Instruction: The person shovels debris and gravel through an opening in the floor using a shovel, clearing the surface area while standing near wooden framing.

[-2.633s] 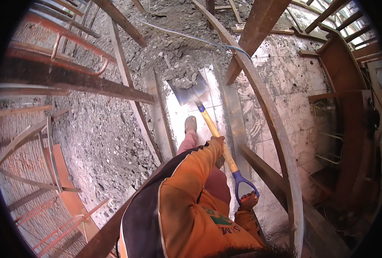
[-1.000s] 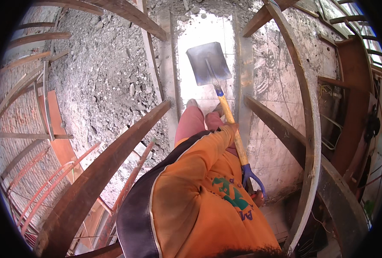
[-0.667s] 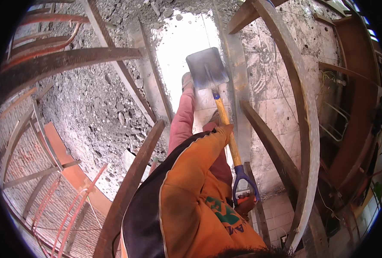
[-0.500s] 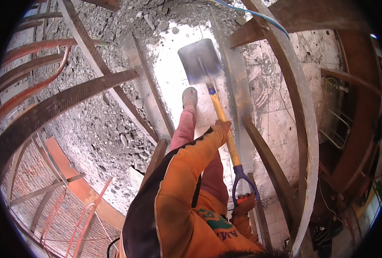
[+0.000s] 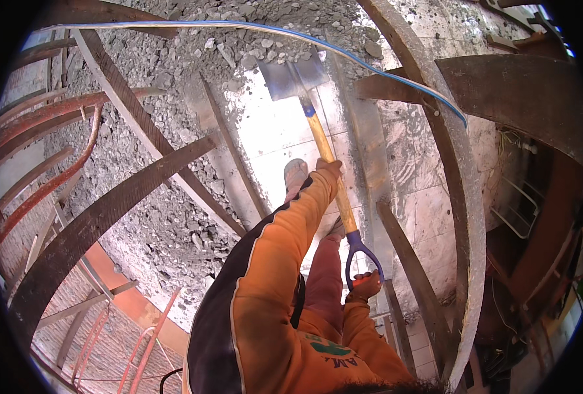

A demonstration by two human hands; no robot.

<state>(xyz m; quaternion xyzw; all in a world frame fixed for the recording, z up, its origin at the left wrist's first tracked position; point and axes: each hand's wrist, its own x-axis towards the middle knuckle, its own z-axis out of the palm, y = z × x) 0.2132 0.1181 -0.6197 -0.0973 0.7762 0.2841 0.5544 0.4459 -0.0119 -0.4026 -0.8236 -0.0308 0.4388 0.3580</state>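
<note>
A shovel (image 5: 322,139) with a wooden shaft, a flat metal blade and a blue D-shaped handle stretches away from me. My left hand (image 5: 329,168) is closed around the middle of its shaft. Lower down, my right hand (image 5: 367,284) grips the crossbar of the D-handle. The blade's far edge meets loose grey rubble (image 5: 265,51) at the end of a pale tiled strip (image 5: 272,131). No load shows plainly on the blade. My sandalled foot (image 5: 296,174) stands on the tiles left of the shaft.
Wooden beams (image 5: 117,197) cross on the left, above a broad spread of rubble (image 5: 173,217). A long curved timber (image 5: 459,197) stands close on the right. A blue-and-white cable (image 5: 252,25) hangs across the far side. Boards (image 5: 367,151) edge the tiled strip. Reddish metal bars (image 5: 48,190) curve at far left.
The shovel has moved forward, its blade going from over bare tiles to the rubble's edge. Both hands went forward with it, still gripping. The cable now spans more of the view.
</note>
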